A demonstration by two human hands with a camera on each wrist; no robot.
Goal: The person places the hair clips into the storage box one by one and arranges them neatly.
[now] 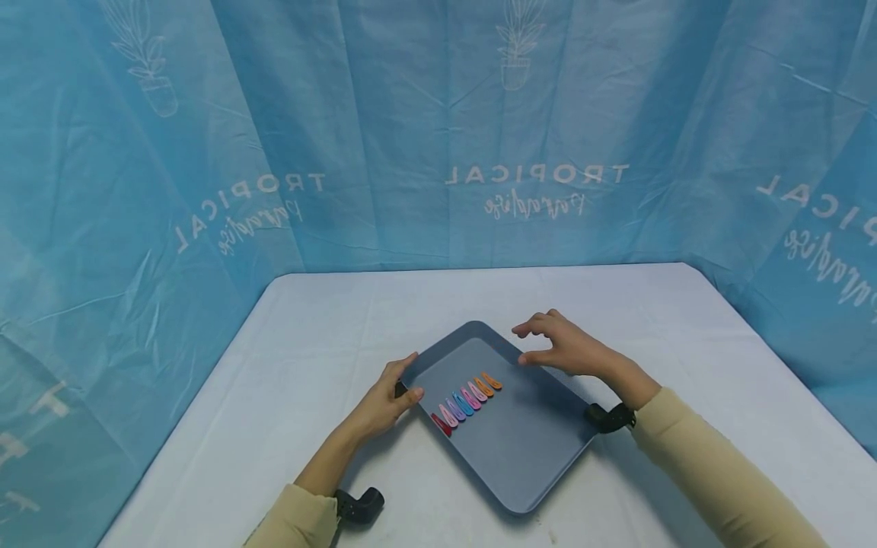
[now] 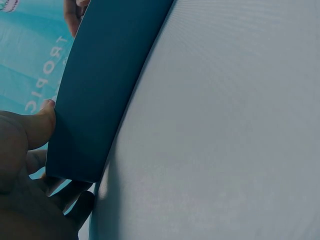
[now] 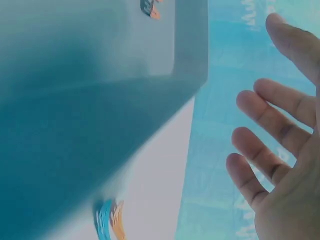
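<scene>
A grey-blue rectangular tray [image 1: 541, 441] stands turned cornerwise on the white table. Inside it, a slanting row of colourful snap hair clips [image 1: 464, 403] runs from red through pinks, purple and blue to orange. At the tray's left corner my left hand [image 1: 384, 399] grips the rim, thumb over the edge and fingers along the outer wall, as the left wrist view also shows. My right hand [image 1: 565, 346] hovers beside the far right rim, thumb and fingers spread apart, holding nothing. In the right wrist view its palm [image 3: 295, 190] faces the tray wall.
Low in the right wrist view, small curved blue and orange pieces [image 3: 111, 220] lie on the table outside the tray; my right arm mostly hides that spot in the head view. A blue printed curtain [image 1: 411, 152] hangs behind the white tablecloth [image 1: 342, 320].
</scene>
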